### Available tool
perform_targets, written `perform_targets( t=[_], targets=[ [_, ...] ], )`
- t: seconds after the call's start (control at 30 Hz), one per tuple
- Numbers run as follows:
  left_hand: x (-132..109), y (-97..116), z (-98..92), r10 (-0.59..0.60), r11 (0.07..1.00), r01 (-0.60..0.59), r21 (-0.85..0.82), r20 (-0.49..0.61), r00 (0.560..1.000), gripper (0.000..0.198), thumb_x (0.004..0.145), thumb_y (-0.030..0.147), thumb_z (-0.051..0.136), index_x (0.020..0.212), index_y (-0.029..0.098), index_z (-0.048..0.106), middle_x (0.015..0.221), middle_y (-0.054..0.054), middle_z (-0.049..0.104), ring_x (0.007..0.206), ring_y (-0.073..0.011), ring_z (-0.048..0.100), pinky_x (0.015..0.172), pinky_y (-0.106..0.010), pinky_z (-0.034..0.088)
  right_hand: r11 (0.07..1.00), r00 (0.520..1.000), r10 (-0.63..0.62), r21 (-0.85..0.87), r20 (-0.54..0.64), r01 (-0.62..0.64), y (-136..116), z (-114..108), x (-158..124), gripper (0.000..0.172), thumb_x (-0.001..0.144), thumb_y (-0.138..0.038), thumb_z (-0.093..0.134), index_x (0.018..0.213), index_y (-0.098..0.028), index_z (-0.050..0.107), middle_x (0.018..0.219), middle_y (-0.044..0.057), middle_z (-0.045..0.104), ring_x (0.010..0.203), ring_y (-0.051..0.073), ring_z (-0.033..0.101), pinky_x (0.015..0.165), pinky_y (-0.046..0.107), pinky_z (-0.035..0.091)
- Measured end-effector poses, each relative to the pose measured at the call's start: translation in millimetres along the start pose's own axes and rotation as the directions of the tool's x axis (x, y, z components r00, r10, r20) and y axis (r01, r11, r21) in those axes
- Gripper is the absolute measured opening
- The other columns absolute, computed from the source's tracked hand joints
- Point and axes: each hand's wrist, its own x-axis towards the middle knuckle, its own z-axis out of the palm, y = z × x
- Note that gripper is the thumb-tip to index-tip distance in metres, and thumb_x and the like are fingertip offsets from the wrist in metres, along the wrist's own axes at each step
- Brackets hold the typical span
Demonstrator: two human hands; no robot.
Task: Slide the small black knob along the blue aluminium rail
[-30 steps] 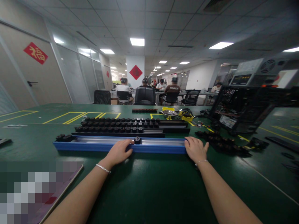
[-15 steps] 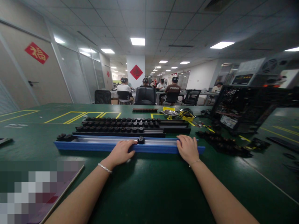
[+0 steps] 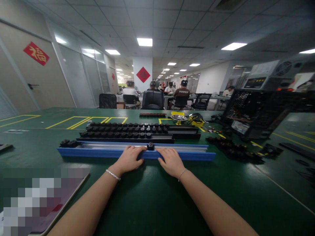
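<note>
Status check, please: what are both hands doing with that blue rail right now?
Left hand and right hand flat on blue rail, flanking black slider. Nothing gripped. No obstruction between them.

Green tabletop (image 3: 152, 196), yellow line markings (image 3: 81, 122) at far left. Blue rail (image 3: 103, 152) lies crosswise near centre; one black block (image 3: 150, 146) sits on its track, a few more (image 3: 68, 143) at its left end. Just beyond it, two black rails (image 3: 128, 135) loaded with rows of black parts, parallel to the blue one. A short dark strip (image 3: 152, 115) at the far edge. Metal dish (image 3: 178, 118) and yellow items (image 3: 194, 123) far centre-right. Open computer case (image 3: 253, 113) at far right; loose black parts (image 3: 233, 149) heaped before it. Flat board (image 3: 49, 203) at near left corner, surface blurred. Dark strips (image 3: 295, 149) along the right edge.
</note>
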Motion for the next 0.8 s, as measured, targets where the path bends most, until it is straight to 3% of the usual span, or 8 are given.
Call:
perform_targets(
  t=[0.2, 0.5, 0.8],
  targets=[
    [0.5, 3.4, 1.3, 0.006, 1.0, -0.006, -0.002, -0.014, 1.0, 0.047, 0.072, 0.03, 0.053, 0.119, 0.029, 0.046, 0.119, -0.002, 0.058, 0.108, -0.0234, 0.051, 0.106, -0.051, 0.013, 0.997, 0.995, 0.075, -0.035, 0.063, -0.073, -5.4, -4.9, 3.5, 0.043, 0.086, -0.037, 0.04, 0.128, -0.03, 0.045, 0.122, 0.001, 0.057, 0.107, 0.019, 0.048, 0.092, 0.035, 0.029],
    [0.5, 3.8, 3.4, 0.032, 0.999, -0.032, -0.009, -0.021, 0.999, 0.049, 0.072, 0.03, 0.053, 0.12, 0.029, 0.044, 0.12, -0.002, 0.058, 0.109, -0.0229, 0.051, 0.107, -0.051, 0.013, 0.996, 0.996, 0.062, -0.072, 0.072, -0.057, -8.1, -4.0, 4.8, 0.041, 0.084, -0.038, 0.043, 0.125, -0.034, 0.047, 0.116, 0.001, 0.058, 0.102, 0.02, 0.048, 0.09, 0.036, 0.027],
    [0.4, 5.9, 4.1, 0.02, 1.0, -0.02, -0.006, -0.014, 1.0, 0.053, 0.072, 0.033, 0.055, 0.124, 0.03, 0.042, 0.117, -0.003, 0.059, 0.108, -0.0224, 0.051, 0.107, -0.051, 0.011, 0.992, 0.993, 0.085, -0.104, 0.085, -0.076, -8.9, -3.7, 4.3, 0.043, 0.082, -0.035, 0.047, 0.125, -0.03, 0.046, 0.114, 0.003, 0.059, 0.104, 0.021, 0.046, 0.092, 0.036, 0.026]
  ],
)
